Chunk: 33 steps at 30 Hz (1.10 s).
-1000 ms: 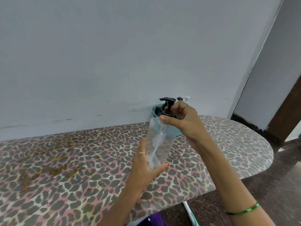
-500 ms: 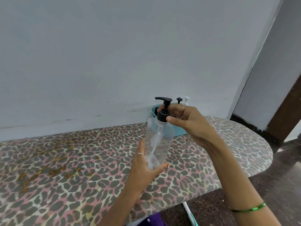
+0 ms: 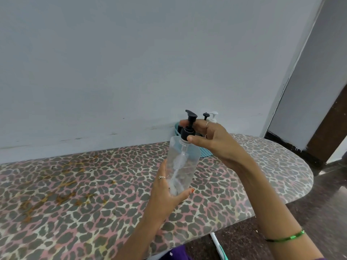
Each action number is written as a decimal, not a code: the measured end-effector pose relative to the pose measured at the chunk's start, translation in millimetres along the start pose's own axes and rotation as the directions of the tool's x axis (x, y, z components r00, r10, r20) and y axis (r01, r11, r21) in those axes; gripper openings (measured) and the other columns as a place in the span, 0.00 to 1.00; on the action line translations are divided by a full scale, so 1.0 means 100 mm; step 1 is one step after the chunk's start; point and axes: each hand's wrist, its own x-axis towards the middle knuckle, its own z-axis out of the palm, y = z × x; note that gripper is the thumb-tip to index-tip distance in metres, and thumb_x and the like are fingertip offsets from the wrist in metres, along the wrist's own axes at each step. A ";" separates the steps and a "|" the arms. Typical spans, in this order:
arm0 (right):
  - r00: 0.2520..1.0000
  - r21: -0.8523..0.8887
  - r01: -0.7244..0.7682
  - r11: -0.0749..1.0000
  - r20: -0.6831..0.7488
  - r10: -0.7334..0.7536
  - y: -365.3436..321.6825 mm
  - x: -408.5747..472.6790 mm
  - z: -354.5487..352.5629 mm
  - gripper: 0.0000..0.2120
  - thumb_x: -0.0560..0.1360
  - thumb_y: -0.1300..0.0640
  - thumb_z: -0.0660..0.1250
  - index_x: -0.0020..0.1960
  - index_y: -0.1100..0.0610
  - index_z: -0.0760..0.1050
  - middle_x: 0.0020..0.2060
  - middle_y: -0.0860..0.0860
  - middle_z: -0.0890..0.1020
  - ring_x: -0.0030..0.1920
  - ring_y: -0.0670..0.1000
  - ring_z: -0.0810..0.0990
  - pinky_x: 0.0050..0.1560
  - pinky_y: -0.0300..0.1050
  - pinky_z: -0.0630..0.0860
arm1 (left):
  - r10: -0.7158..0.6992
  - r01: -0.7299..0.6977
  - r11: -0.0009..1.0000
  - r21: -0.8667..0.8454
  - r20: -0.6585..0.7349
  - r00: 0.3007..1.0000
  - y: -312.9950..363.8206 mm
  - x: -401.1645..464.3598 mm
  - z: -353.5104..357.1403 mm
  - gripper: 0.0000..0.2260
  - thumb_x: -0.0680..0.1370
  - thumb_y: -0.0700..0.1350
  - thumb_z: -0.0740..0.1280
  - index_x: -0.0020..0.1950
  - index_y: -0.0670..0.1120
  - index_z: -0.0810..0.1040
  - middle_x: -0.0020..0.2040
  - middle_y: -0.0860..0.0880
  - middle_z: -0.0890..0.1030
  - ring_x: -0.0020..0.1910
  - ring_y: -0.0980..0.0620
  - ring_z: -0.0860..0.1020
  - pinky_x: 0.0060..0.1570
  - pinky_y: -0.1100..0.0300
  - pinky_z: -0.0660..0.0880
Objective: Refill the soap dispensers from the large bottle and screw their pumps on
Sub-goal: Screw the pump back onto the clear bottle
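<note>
A clear plastic soap dispenser [image 3: 183,162] is held tilted above the table, its lower end gripped by my left hand [image 3: 167,192]. Its black pump [image 3: 189,126] sits on the neck, with the dip tube showing inside the bottle. My right hand [image 3: 212,139] has thumb and fingers closed around the pump's collar. Behind the hands, a teal basket [image 3: 204,152] against the wall holds more dispensers; a black pump top [image 3: 206,115] and a white pump top [image 3: 213,117] stick up from it. No large bottle is in view.
The table [image 3: 75,184] has a leopard-print cover with brownish stains at the left and a rounded right end. A pale wall [image 3: 131,62] runs right behind it. Dark floor and a doorway lie to the right.
The pump has turned on the bottle: its spout now points left and away. My right hand has shifted its hold on the collar. The bottle has stayed in my left hand.
</note>
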 end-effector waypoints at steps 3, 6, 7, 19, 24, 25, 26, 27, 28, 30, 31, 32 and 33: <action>0.999 0.000 -0.004 1.000 -0.038 0.004 -0.01 0.01 0.03 0.14 0.74 0.69 0.67 0.58 0.59 0.78 0.55 0.52 0.83 0.58 0.47 0.80 0.65 0.48 0.73 | 0.009 -0.009 1.000 -0.001 -0.005 1.000 0.02 -0.01 -0.01 0.51 0.63 0.64 0.75 0.77 0.57 0.48 0.75 0.53 0.61 0.72 0.55 0.63 0.71 0.53 0.64; 0.987 -0.037 -0.025 0.999 -0.157 0.019 -0.02 0.02 0.08 0.13 0.69 0.66 0.74 0.50 0.54 0.81 0.48 0.47 0.85 0.52 0.46 0.83 0.65 0.53 0.73 | 0.009 -0.009 1.000 0.008 -0.006 1.000 0.03 -0.01 -0.01 0.52 0.61 0.68 0.73 0.76 0.59 0.48 0.75 0.51 0.62 0.72 0.53 0.63 0.70 0.49 0.66; 0.982 -0.049 -0.031 0.998 -0.189 0.022 -0.03 0.03 0.09 0.13 0.68 0.65 0.75 0.49 0.53 0.81 0.46 0.46 0.86 0.51 0.45 0.83 0.64 0.52 0.73 | 0.009 -0.009 1.000 0.007 -0.007 1.000 0.02 -0.01 -0.01 0.52 0.60 0.70 0.72 0.76 0.60 0.48 0.75 0.51 0.62 0.72 0.52 0.64 0.70 0.48 0.66; 0.996 0.053 -0.015 0.998 -0.084 0.020 -0.03 0.01 0.10 0.14 0.73 0.69 0.69 0.58 0.60 0.78 0.53 0.51 0.83 0.56 0.46 0.81 0.59 0.40 0.76 | 0.014 -0.014 1.000 -0.005 -0.008 1.000 0.01 0.01 0.00 0.54 0.57 0.77 0.68 0.76 0.61 0.47 0.76 0.52 0.61 0.73 0.54 0.62 0.71 0.48 0.65; 0.988 0.007 0.011 1.000 -0.152 -0.010 -0.02 0.04 0.15 0.11 0.73 0.71 0.69 0.50 0.58 0.79 0.47 0.53 0.84 0.50 0.46 0.83 0.52 0.36 0.77 | 0.014 -0.014 1.000 -0.011 0.001 1.000 0.00 0.02 0.00 0.52 0.61 0.71 0.72 0.77 0.58 0.49 0.75 0.55 0.63 0.72 0.56 0.64 0.69 0.48 0.66; 0.985 -0.014 0.016 1.000 -0.172 -0.018 -0.01 0.05 0.18 0.11 0.73 0.70 0.69 0.49 0.57 0.79 0.47 0.52 0.84 0.50 0.46 0.83 0.53 0.37 0.77 | 0.013 -0.013 1.000 -0.010 -0.001 1.000 -0.01 0.03 0.00 0.53 0.61 0.71 0.73 0.77 0.57 0.49 0.75 0.55 0.63 0.72 0.56 0.63 0.70 0.49 0.66; 0.981 -0.029 0.013 1.000 -0.193 -0.018 0.01 0.05 0.21 0.11 0.73 0.70 0.69 0.49 0.56 0.79 0.47 0.52 0.84 0.51 0.46 0.83 0.55 0.39 0.77 | 0.011 -0.011 1.000 -0.010 -0.005 1.000 0.00 0.03 0.00 0.53 0.61 0.71 0.73 0.77 0.56 0.49 0.75 0.55 0.63 0.73 0.56 0.63 0.70 0.49 0.66; 0.976 -0.042 0.005 0.999 -0.218 -0.014 0.01 0.05 0.24 0.10 0.73 0.69 0.69 0.50 0.56 0.79 0.47 0.51 0.84 0.51 0.46 0.82 0.57 0.41 0.77 | 0.014 -0.014 1.000 -0.009 -0.009 1.000 0.00 0.03 0.00 0.53 0.61 0.70 0.73 0.78 0.55 0.50 0.75 0.54 0.63 0.72 0.56 0.64 0.70 0.49 0.66; 0.969 -0.060 -0.005 0.998 -0.247 -0.010 0.02 0.04 0.28 0.10 0.73 0.68 0.69 0.51 0.56 0.79 0.48 0.50 0.84 0.52 0.45 0.82 0.59 0.42 0.76 | 0.016 -0.016 1.000 -0.003 -0.012 1.000 0.00 0.02 0.00 0.53 0.61 0.70 0.73 0.78 0.53 0.50 0.75 0.54 0.63 0.72 0.55 0.64 0.70 0.49 0.66; 0.949 -0.114 -0.026 0.993 -0.315 -0.011 0.02 0.04 0.34 0.09 0.73 0.64 0.70 0.52 0.55 0.79 0.49 0.48 0.84 0.53 0.44 0.81 0.61 0.43 0.75 | 0.019 -0.019 1.000 0.022 -0.023 1.000 0.03 0.01 -0.01 0.54 0.61 0.69 0.73 0.78 0.51 0.50 0.75 0.51 0.63 0.73 0.54 0.63 0.71 0.49 0.64; 0.938 -0.148 -0.034 0.988 -0.346 -0.020 0.01 0.04 0.38 0.09 0.74 0.63 0.70 0.53 0.54 0.79 0.49 0.47 0.83 0.53 0.43 0.81 0.60 0.40 0.75 | 0.021 -0.021 0.999 0.027 -0.026 0.999 0.04 0.01 -0.01 0.55 0.61 0.68 0.73 0.78 0.49 0.50 0.76 0.51 0.62 0.73 0.53 0.62 0.71 0.49 0.63; 0.928 -0.182 -0.039 0.983 -0.372 -0.032 0.01 0.03 0.41 0.09 0.74 0.62 0.70 0.53 0.54 0.79 0.49 0.46 0.83 0.52 0.42 0.80 0.58 0.36 0.74 | 0.023 -0.022 0.999 0.029 -0.028 0.999 0.06 0.00 -0.02 0.55 0.62 0.67 0.74 0.78 0.48 0.50 0.76 0.50 0.62 0.73 0.53 0.62 0.72 0.50 0.62; 0.919 -0.210 -0.043 0.977 -0.392 -0.044 0.00 0.03 0.44 0.09 0.74 0.61 0.70 0.54 0.54 0.79 0.48 0.46 0.83 0.51 0.41 0.80 0.55 0.31 0.72 | 0.022 -0.021 0.999 0.032 -0.032 0.999 0.07 0.00 -0.02 0.55 0.62 0.65 0.75 0.78 0.47 0.50 0.76 0.50 0.62 0.73 0.53 0.62 0.72 0.52 0.62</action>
